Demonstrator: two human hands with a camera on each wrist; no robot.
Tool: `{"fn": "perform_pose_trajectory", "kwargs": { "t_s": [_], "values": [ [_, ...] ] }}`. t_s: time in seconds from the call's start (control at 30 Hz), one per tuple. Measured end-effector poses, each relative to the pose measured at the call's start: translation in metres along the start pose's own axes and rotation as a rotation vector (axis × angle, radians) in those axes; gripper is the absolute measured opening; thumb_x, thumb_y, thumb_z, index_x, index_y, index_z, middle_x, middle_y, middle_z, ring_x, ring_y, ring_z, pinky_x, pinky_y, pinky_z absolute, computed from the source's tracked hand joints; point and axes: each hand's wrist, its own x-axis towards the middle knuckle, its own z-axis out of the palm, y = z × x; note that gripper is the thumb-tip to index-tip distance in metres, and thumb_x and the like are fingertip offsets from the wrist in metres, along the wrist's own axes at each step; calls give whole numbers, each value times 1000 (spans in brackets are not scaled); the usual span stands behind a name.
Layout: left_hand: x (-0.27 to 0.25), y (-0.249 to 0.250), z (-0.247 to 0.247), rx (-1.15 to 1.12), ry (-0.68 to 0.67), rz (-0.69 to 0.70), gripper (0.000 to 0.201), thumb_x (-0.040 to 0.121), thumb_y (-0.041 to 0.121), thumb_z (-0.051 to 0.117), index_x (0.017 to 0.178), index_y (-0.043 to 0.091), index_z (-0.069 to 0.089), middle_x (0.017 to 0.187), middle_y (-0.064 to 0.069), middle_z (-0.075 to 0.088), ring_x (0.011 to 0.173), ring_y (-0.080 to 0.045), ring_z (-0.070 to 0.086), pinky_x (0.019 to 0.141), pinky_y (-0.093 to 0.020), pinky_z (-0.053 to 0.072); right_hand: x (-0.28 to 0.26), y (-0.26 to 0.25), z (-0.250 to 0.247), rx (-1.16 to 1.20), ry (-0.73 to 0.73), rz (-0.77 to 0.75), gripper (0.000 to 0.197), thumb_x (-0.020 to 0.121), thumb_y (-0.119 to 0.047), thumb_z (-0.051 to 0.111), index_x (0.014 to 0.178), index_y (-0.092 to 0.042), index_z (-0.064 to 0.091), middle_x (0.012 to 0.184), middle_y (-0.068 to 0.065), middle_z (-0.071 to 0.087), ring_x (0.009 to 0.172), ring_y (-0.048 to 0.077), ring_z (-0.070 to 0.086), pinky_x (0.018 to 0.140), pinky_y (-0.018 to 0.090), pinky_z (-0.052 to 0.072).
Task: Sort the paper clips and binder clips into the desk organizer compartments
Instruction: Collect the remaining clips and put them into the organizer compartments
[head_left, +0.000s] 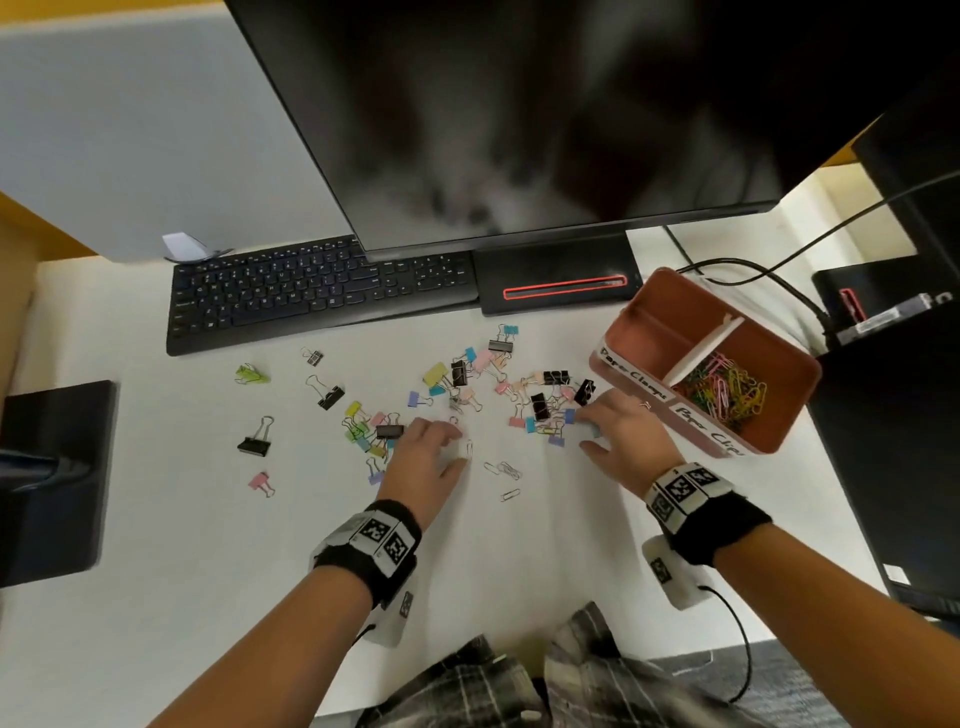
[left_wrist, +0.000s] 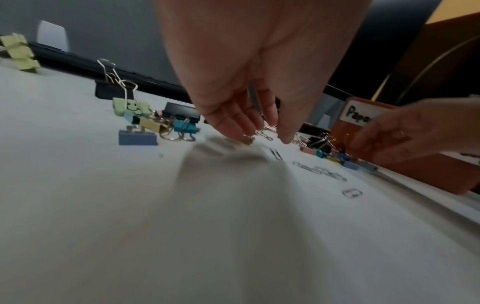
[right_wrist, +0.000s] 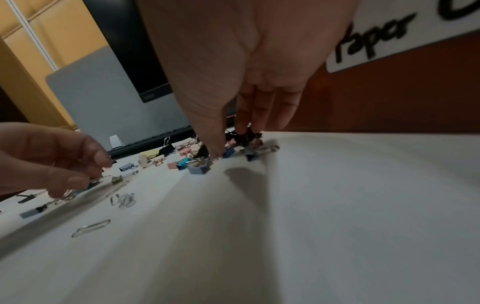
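The left hand (head_left: 427, 457) hangs low over the white counter (head_left: 208, 519), its grip loosely spread with fingertips (left_wrist: 235, 131) at a small clip beside the binder clips (head_left: 467, 384); whether they pinch it is too blurred to tell. The right hand (head_left: 626, 431) reaches down with its grip half open, thumb and fingers touching small blue and black clips just beside the brown desk organizer (head_left: 789, 374), whose right compartment holds coloured paper clips (head_left: 724, 389). A few silver clips (head_left: 506, 470) lie between the hands.
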Motion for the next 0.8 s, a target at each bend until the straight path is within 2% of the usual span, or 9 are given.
{"fn": "perform_pose_trajectory", "kwargs": {
  "t_s": [0.07, 0.17, 0.23, 0.3, 0.47, 0.63, 0.73, 0.8],
  "values": [
    [-5, 2, 8, -4, -58, -29, 30, 82, 17, 63, 111, 16, 57, 106, 3, 47, 87, -13, 51, 83, -24, 46, 5, -6, 2, -31, 18, -50, 28, 78, -22, 68, 106, -19, 66, 105, 4, 64, 93, 24, 58, 84, 34, 47],
    [-1, 4, 19, 5, -46, -77, 36, 83, 19, 63, 117, 15, 55, 117, -4, 49, 98, -20, 53, 93, -30, 45, 14, -17, 10, -40, -35, -53, 27, 83, -33, 64, 107, -20, 65, 113, 2, 64, 105, 23, 57, 92, 35, 47],
    [7, 10, 23, 32, -31, -69, 36, 83, 15, 62, 118, 12, 56, 116, -7, 52, 101, -23, 53, 93, -28, 43, 21, -21, 15, -41, -85, -18, 30, 83, -32, 63, 111, -20, 63, 121, 3, 60, 114, 23, 53, 97, 35, 44],
    [13, 15, 25, 70, -43, -19, 32, 83, 7, 60, 114, 10, 60, 112, -9, 57, 101, -23, 54, 87, -22, 38, 26, -24, 16, -7, -121, 27, 30, 83, -29, 64, 111, -18, 62, 121, 4, 59, 120, 22, 50, 98, 35, 43],
    [14, 16, 31, 87, -72, 6, 26, 86, 0, 49, 105, 9, 66, 104, -10, 63, 97, -26, 57, 82, -24, 39, 24, -23, 17, 70, -179, 104, 34, 81, -18, 64, 114, -20, 58, 128, 3, 50, 113, 23, 53, 97, 36, 46],
    [14, 18, 30, 105, -66, -3, 23, 87, 2, 47, 102, 10, 62, 94, -12, 62, 87, -25, 56, 75, -25, 41, 8, -2, 13, 143, -105, 137, 38, 82, -14, 62, 118, -19, 56, 124, 5, 48, 99, 22, 58, 90, 29, 48],
    [16, 17, 29, 165, -108, -8, 18, 90, 8, 45, 99, 11, 60, 94, -10, 60, 90, -25, 53, 79, -32, 45, 1, 11, 5, 49, -60, 112, 38, 80, -17, 63, 117, -21, 57, 116, 3, 52, 99, 23, 58, 86, 33, 50],
    [18, 18, 26, 171, -136, 7, 15, 91, 7, 45, 95, 10, 60, 93, -9, 58, 89, -24, 51, 79, -32, 44, 0, 11, 1, -23, -34, 56, 38, 80, -22, 65, 117, -22, 58, 117, 0, 54, 104, 22, 55, 89, 35, 47]
  ]
}}
